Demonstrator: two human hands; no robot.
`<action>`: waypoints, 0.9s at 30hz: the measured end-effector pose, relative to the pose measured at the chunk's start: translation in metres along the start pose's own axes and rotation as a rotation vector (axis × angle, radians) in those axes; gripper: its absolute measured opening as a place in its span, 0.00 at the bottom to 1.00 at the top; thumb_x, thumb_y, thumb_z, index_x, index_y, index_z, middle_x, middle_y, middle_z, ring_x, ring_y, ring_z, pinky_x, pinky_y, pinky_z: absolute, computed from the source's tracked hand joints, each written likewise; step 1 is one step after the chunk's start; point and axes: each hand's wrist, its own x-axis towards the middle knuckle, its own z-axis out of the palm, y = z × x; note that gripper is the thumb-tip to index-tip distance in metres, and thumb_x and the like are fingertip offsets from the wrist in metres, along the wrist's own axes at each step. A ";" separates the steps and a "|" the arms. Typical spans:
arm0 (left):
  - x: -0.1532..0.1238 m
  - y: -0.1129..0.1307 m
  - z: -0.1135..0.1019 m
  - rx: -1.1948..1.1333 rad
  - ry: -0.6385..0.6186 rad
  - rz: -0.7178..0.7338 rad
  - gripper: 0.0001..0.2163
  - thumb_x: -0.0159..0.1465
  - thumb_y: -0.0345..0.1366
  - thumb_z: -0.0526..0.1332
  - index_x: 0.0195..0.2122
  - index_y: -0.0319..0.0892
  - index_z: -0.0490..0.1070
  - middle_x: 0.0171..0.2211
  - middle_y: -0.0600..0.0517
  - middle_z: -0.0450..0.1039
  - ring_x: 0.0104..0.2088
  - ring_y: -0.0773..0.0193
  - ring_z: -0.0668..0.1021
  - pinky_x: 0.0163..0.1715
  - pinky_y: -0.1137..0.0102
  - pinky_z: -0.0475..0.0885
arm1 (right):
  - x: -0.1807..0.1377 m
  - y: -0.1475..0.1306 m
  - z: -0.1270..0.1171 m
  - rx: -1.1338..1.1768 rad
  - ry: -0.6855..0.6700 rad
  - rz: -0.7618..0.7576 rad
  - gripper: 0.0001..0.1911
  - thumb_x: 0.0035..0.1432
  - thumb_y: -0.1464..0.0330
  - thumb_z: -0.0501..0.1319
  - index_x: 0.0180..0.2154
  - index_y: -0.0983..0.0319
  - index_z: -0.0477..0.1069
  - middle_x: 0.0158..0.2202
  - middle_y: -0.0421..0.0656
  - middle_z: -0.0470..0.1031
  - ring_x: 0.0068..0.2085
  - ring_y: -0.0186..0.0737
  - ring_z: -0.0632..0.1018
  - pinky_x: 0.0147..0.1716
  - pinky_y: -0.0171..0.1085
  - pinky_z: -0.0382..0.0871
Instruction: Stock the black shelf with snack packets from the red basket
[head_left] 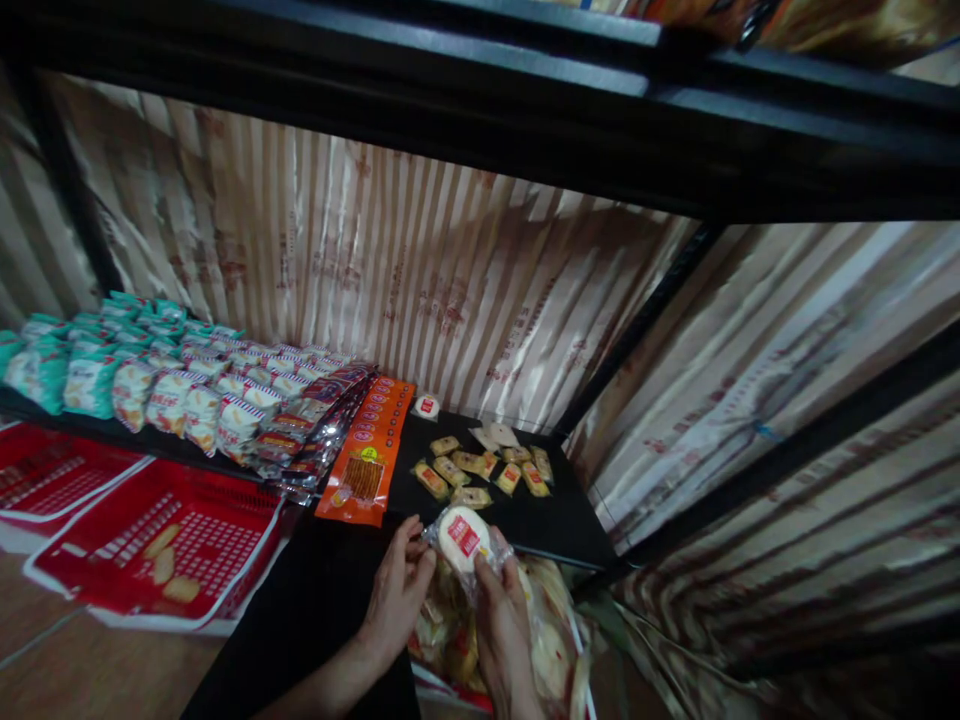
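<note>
Both my hands are low in the middle of the view, at the front edge of a black shelf [540, 520]. My right hand [501, 622] grips a round white snack in a clear wrapper with a red label [463, 538]. My left hand [399, 588] pinches the same wrapper at its left side with curled fingers. Below the hands lies a heap of wrapped snacks in a bag [551, 640]. Several small yellow packets [480, 468] lie scattered on the shelf just beyond the hands, with an orange packet stack [367, 452] to their left.
Rows of green, white and red snack bags [135, 375] fill the shelf's left part. A small round red-labelled snack [427, 406] lies at the back. Two red baskets [165, 550] stand on the floor at left. A black shelf beam [525, 110] runs overhead; striped fabric [450, 290] lines the back.
</note>
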 end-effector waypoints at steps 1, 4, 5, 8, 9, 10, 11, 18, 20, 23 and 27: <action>0.005 0.001 0.002 -0.066 0.002 -0.049 0.23 0.59 0.41 0.56 0.54 0.38 0.61 0.49 0.41 0.70 0.42 0.60 0.77 0.40 0.65 0.74 | 0.002 0.000 0.001 0.000 -0.007 -0.002 0.42 0.41 0.61 0.70 0.58 0.55 0.58 0.43 0.41 0.78 0.42 0.42 0.78 0.42 0.39 0.72; 0.018 0.004 0.008 -0.234 -0.003 -0.130 0.27 0.54 0.45 0.61 0.53 0.39 0.62 0.39 0.46 0.73 0.33 0.64 0.77 0.34 0.70 0.73 | 0.007 -0.001 0.007 0.010 -0.023 0.007 0.37 0.41 0.62 0.70 0.54 0.55 0.63 0.43 0.42 0.78 0.41 0.43 0.79 0.42 0.41 0.73; 0.023 0.004 0.010 -0.271 0.002 -0.157 0.27 0.53 0.46 0.62 0.52 0.39 0.63 0.36 0.48 0.73 0.31 0.65 0.77 0.31 0.71 0.73 | 0.008 -0.001 0.010 0.017 -0.028 0.019 0.36 0.39 0.62 0.71 0.53 0.56 0.65 0.42 0.42 0.78 0.40 0.44 0.79 0.41 0.41 0.73; 0.034 0.003 0.014 -0.301 0.044 -0.243 0.24 0.50 0.46 0.63 0.45 0.38 0.67 0.29 0.51 0.73 0.26 0.67 0.75 0.24 0.74 0.69 | 0.014 -0.001 0.013 0.033 -0.061 0.060 0.35 0.37 0.62 0.71 0.50 0.58 0.68 0.39 0.43 0.79 0.38 0.46 0.79 0.39 0.43 0.74; 0.037 0.002 0.015 -0.297 0.056 -0.265 0.23 0.49 0.45 0.64 0.43 0.37 0.68 0.28 0.52 0.73 0.25 0.67 0.74 0.23 0.75 0.68 | 0.016 -0.001 0.013 0.030 -0.065 0.070 0.35 0.37 0.61 0.71 0.50 0.58 0.68 0.38 0.43 0.79 0.38 0.46 0.79 0.38 0.43 0.75; 0.040 0.002 0.017 -0.298 0.061 -0.284 0.21 0.49 0.43 0.64 0.41 0.37 0.68 0.26 0.53 0.73 0.24 0.68 0.74 0.23 0.75 0.68 | 0.020 0.000 0.012 0.022 -0.058 0.079 0.35 0.37 0.61 0.71 0.50 0.58 0.68 0.39 0.43 0.79 0.38 0.46 0.79 0.38 0.43 0.75; 0.043 0.002 0.018 -0.304 0.064 -0.303 0.20 0.48 0.42 0.64 0.41 0.37 0.68 0.25 0.54 0.72 0.22 0.68 0.74 0.22 0.75 0.67 | 0.023 0.001 0.010 0.011 -0.036 0.088 0.35 0.37 0.60 0.71 0.50 0.57 0.67 0.40 0.42 0.79 0.39 0.46 0.79 0.38 0.42 0.75; 0.065 0.004 0.036 -0.492 0.144 -0.461 0.15 0.48 0.35 0.65 0.36 0.39 0.66 0.28 0.53 0.74 0.26 0.66 0.78 0.28 0.72 0.73 | 0.052 0.020 0.004 0.063 0.009 0.122 0.27 0.36 0.60 0.73 0.41 0.58 0.69 0.39 0.41 0.78 0.42 0.41 0.79 0.41 0.35 0.74; 0.073 0.003 0.041 -0.537 0.162 -0.466 0.14 0.48 0.35 0.66 0.35 0.39 0.65 0.27 0.54 0.73 0.28 0.64 0.79 0.30 0.70 0.75 | 0.060 0.027 0.009 0.063 -0.009 0.126 0.27 0.36 0.60 0.73 0.39 0.59 0.68 0.34 0.40 0.79 0.38 0.40 0.79 0.38 0.36 0.74; 0.085 0.000 0.047 -0.558 0.153 -0.466 0.15 0.47 0.36 0.67 0.32 0.40 0.64 0.27 0.55 0.72 0.27 0.63 0.79 0.29 0.69 0.75 | 0.071 0.035 0.015 0.008 -0.020 0.106 0.26 0.39 0.58 0.71 0.40 0.58 0.67 0.34 0.39 0.79 0.37 0.41 0.79 0.37 0.36 0.74; 0.104 -0.005 0.052 -0.488 0.121 -0.481 0.16 0.45 0.36 0.69 0.30 0.41 0.64 0.26 0.55 0.72 0.25 0.65 0.78 0.25 0.73 0.73 | 0.093 0.035 0.023 -0.033 -0.026 0.080 0.24 0.43 0.56 0.69 0.40 0.57 0.66 0.33 0.37 0.78 0.37 0.40 0.79 0.37 0.36 0.73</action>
